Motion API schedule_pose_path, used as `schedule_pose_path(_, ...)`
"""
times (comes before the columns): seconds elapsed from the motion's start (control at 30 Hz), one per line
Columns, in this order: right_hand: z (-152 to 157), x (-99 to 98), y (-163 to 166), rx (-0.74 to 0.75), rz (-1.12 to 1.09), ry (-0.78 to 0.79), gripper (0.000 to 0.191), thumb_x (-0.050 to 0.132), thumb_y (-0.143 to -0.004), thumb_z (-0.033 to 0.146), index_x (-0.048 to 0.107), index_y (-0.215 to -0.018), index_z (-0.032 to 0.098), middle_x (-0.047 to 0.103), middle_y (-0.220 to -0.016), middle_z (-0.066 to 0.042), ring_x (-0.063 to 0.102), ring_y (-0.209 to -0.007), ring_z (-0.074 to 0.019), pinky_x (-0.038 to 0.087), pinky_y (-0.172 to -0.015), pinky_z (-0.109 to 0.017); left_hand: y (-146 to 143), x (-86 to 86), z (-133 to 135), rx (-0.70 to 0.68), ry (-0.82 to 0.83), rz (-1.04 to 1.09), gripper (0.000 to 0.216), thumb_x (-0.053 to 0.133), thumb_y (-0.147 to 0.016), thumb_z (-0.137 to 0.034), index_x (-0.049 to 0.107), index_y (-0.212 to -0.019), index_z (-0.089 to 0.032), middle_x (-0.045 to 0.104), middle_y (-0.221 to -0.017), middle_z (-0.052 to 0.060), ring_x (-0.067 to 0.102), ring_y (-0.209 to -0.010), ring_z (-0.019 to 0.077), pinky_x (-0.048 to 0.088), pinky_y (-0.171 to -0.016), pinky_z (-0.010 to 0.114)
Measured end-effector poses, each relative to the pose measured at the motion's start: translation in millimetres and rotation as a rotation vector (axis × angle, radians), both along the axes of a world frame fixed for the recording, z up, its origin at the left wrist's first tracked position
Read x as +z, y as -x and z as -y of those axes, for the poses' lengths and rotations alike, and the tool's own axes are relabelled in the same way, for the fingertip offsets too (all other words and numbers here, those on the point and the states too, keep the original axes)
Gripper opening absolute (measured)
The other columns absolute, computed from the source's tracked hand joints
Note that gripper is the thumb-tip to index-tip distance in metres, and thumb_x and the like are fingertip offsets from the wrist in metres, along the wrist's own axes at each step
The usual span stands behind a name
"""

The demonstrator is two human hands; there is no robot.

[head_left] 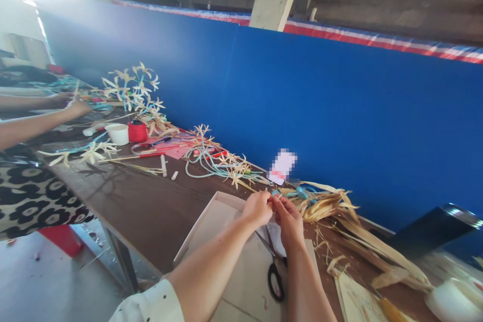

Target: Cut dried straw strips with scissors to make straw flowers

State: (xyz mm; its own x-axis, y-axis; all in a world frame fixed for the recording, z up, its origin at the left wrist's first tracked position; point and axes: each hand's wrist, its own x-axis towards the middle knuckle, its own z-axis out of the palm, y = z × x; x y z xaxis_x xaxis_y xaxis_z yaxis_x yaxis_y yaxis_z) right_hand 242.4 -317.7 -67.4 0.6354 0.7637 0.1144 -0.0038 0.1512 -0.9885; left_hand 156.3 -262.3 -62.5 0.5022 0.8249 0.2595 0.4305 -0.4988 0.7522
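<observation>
My left hand and my right hand meet above the far end of a shallow cardboard tray. Fingers and thumbs of both are pinched together at one spot, and whatever lies between them is too small and covered to make out. Under my right wrist, a pair of scissors with black handles lies in the tray. Dried corn husks are heaped just right of my right hand. Left of and beyond my left hand lie pale husk flowers with light-blue stems.
A blue partition borders the brown table. At left, a co-worker's hands work near tall husk flowers. A white cup and a red spool stand there. A dark cylinder leans at right.
</observation>
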Motion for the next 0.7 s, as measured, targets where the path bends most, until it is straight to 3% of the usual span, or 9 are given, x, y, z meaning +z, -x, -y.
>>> schedule_pose_path(0.13, 0.4, -1.7, -1.2, -0.017, -0.001, 0.011, 0.04, 0.069, -0.058, 0.048, 0.065, -0.079, 0.015, 0.045, -0.05, 0.005, 0.03, -0.042, -0.0055, 0.021, -0.04, -0.02, 0.0, 0.5, 1.0, 0.021, -0.029, -0.001, 0.026, 0.042, -0.08, -0.031, 0.063, -0.078, -0.017, 0.066, -0.079, 0.006, 0.057, -0.073, 0.0149, 0.038, -0.061, 0.022)
schedule_pose_path(0.27, -0.6, -2.9, -5.3, -0.023, -0.045, -0.07, 0.046, 0.062, -0.064, 0.053, 0.065, -0.091, 0.016, 0.044, -0.054, 0.005, 0.03, -0.043, -0.0058, 0.022, -0.039, -0.02, -2.0, -0.3, -1.4, -0.007, 0.066, 0.078, 0.027, 0.045, -0.079, -0.035, 0.065, -0.081, -0.018, 0.066, -0.079, 0.004, 0.058, -0.074, 0.0138, 0.038, -0.063, 0.021)
schedule_pose_path(0.43, -5.7, -11.0, -18.1, -0.169, -0.05, -0.113, 0.048, 0.063, -0.064, 0.05, 0.063, -0.098, 0.017, 0.049, -0.062, 0.003, 0.031, -0.043, -0.0053, 0.025, -0.038, -0.02, -4.0, -1.6, -5.7, 0.037, 0.163, 0.159, 0.027, 0.046, -0.078, -0.037, 0.066, -0.081, -0.019, 0.067, -0.077, 0.002, 0.058, -0.071, 0.0129, 0.038, -0.062, 0.021)
schedule_pose_path(0.7, -7.6, -17.0, -22.0, -0.243, 0.054, -0.032, 0.043, 0.07, -0.056, 0.047, 0.068, -0.083, 0.013, 0.045, -0.047, 0.004, 0.034, -0.042, -0.0072, 0.027, -0.037, -0.021, -5.1, -1.2, -4.7, 0.015, 0.154, 0.176, 0.029, 0.043, -0.08, -0.035, 0.066, -0.081, -0.018, 0.068, -0.079, 0.002, 0.058, -0.072, 0.0127, 0.038, -0.063, 0.02)
